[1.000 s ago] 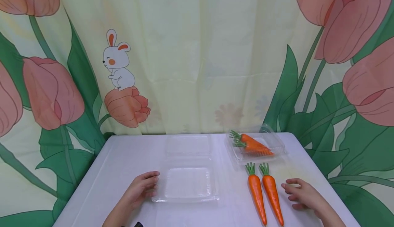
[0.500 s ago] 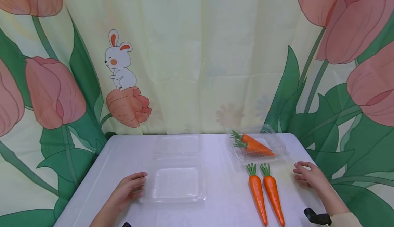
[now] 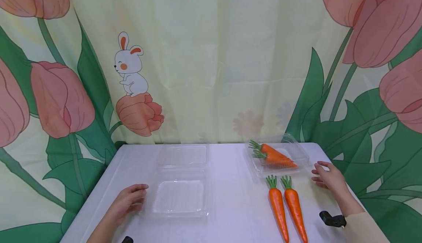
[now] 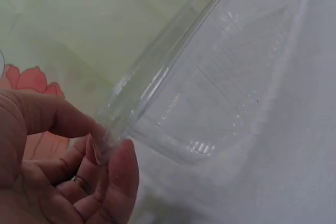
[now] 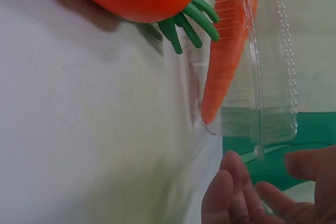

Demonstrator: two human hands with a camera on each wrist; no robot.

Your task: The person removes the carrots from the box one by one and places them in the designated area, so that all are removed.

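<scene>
My left hand holds the left edge of an open clear plastic clamshell box, whose lid lies folded back toward the curtain. In the left wrist view, thumb and fingers pinch the box's rim. My right hand is beside the near right corner of a second clear box, fingers loosely bent and holding nothing. The right wrist view shows a small gap between the fingertips and that box. Inside it lie two orange carrots with green tops.
Two longer carrots, a left one and a right one, lie side by side on the white table, tops toward the curtain. A black device sits at my right wrist.
My left hand has drawn the open box leftward across the table. My right hand has moved from beside the loose carrots forward toward the box with carrots.
</scene>
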